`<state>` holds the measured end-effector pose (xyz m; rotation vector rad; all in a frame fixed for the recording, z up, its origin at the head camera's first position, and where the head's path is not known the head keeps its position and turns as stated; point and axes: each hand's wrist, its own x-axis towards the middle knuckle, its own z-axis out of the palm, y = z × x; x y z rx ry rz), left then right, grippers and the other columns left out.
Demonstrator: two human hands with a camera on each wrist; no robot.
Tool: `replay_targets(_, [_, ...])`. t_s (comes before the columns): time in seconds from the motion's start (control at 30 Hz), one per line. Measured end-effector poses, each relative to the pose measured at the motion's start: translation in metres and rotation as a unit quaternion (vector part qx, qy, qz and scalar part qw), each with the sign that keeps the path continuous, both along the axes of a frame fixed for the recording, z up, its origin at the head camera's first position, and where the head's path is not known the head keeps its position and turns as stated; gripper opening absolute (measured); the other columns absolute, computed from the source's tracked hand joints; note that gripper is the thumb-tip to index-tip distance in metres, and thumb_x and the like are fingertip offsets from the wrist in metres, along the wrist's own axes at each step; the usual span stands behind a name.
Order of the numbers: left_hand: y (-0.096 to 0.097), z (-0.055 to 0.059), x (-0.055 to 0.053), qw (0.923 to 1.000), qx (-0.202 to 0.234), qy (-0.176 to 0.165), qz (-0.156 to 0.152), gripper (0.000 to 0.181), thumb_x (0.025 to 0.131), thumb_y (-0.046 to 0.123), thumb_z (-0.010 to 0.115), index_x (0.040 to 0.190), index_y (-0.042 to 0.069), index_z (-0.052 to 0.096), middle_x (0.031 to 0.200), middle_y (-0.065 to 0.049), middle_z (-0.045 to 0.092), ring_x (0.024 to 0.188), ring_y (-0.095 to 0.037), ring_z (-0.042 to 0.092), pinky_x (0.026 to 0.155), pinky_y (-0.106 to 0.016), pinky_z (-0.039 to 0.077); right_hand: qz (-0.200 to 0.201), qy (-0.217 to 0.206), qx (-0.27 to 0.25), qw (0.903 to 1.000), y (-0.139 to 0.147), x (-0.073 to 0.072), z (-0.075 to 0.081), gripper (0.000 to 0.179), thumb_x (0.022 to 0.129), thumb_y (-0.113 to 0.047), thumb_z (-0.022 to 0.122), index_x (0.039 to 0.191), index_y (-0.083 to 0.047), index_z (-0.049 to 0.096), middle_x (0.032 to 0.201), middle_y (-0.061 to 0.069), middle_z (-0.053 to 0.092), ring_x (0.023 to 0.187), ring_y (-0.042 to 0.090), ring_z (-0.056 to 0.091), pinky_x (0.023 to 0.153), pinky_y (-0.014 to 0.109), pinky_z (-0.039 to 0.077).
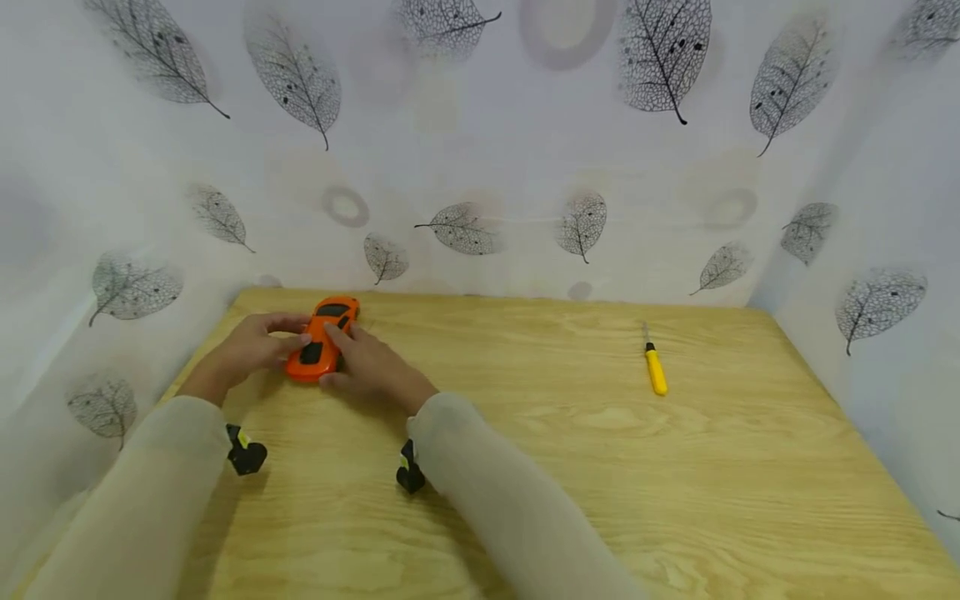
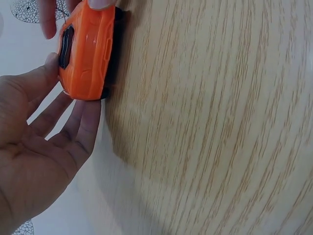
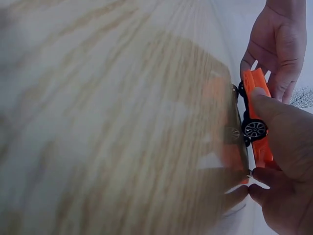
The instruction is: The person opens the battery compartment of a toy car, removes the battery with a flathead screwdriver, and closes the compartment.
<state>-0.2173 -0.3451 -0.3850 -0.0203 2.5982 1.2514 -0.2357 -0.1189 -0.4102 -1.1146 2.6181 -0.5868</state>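
An orange toy car [image 1: 306, 370] with black windows is at the far left of the wooden table, between both hands. My left hand [image 1: 253, 346] grips its left side, thumb on top and fingers along the edge. From the other side my right hand [image 1: 375, 367] holds it, thumb on the body. In the left wrist view, one end of the toy car [image 2: 88, 73] meets the left fingers [image 2: 88, 125]. A black spoked wheel [image 3: 255, 129] shows below the right thumb in the right wrist view, close over the tabletop.
A screwdriver [image 1: 656, 373] with a yellow handle lies on the right part of the wooden table [image 1: 600, 483]. Leaf-patterned cloth [image 1: 495, 150] rises behind the table and along both sides. Small black devices [image 1: 246, 452] sit at both wrists.
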Motion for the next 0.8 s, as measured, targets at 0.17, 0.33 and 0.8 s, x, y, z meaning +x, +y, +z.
replay_targets(0.17, [0.000, 0.004, 0.000, 0.9999, 0.009, -0.007, -0.003, 0.061, 0.104, 0.024, 0.062, 0.154, -0.003, 0.040, 0.156, -0.029, 0.038, 0.132, -0.041, 0.049, 0.091, -0.035, 0.061, -0.012, -0.017, -0.041, 0.9989, -0.001, 0.000, 0.000, 0.082, 0.099, -0.052, 0.061, 0.165, -0.027, 0.019, 0.165, 0.010, 0.030, 0.143, 0.021, 0.043, 0.120, 0.029, 0.035])
replay_targets(0.33, [0.004, 0.004, -0.001, 0.9997, 0.006, -0.022, -0.002, 0.061, 0.104, 0.028, 0.063, 0.154, 0.001, 0.042, 0.158, -0.026, 0.037, 0.133, -0.040, 0.049, 0.094, -0.039, 0.060, -0.033, -0.006, -0.061, 0.9976, -0.001, 0.000, -0.004, 0.080, 0.094, -0.054, 0.068, 0.161, -0.027, 0.034, 0.152, 0.006, 0.047, 0.129, 0.020, 0.054, 0.111, 0.028, 0.044])
replay_targets(0.8, [0.023, -0.001, -0.009, 0.9993, 0.028, -0.019, -0.019, 0.057, 0.106, 0.021, 0.059, 0.155, 0.000, 0.040, 0.155, -0.029, 0.040, 0.132, -0.043, 0.052, 0.095, -0.043, 0.060, -0.055, 0.009, -0.074, 0.9957, 0.017, -0.004, -0.001, 0.084, 0.090, -0.051, 0.075, 0.156, -0.017, 0.037, 0.152, 0.020, 0.037, 0.125, 0.023, 0.054, 0.106, 0.028, 0.048])
